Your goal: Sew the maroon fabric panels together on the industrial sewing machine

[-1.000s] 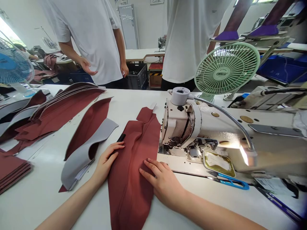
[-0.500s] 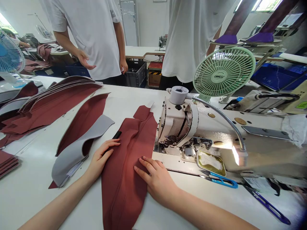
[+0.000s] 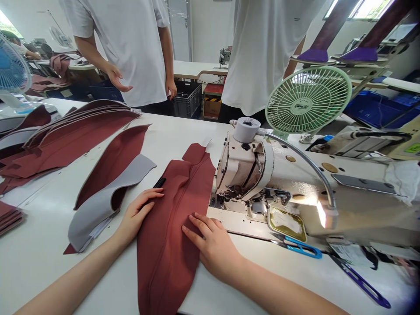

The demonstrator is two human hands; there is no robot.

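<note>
A long dark-red fabric panel with a seam down its length lies in front of me, just left of the sewing machine. My left hand rests on its left edge, fingers stretched out, near a small black object whose kind I cannot make out. On the panel's right side my right hand lies with fingers spread. Neither hand grips anything. To the left are a curled grey-backed piece and another dark-red piece.
Stacked dark-red pieces lie at far left. Blue thread snips, purple snips, a small metal dish and a lamp sit at right. A green fan and two people in white shirts stand beyond the table.
The camera view has shifted slightly. Both hands stay in almost the same places on the dark-red panel, and the panel lies as before.
</note>
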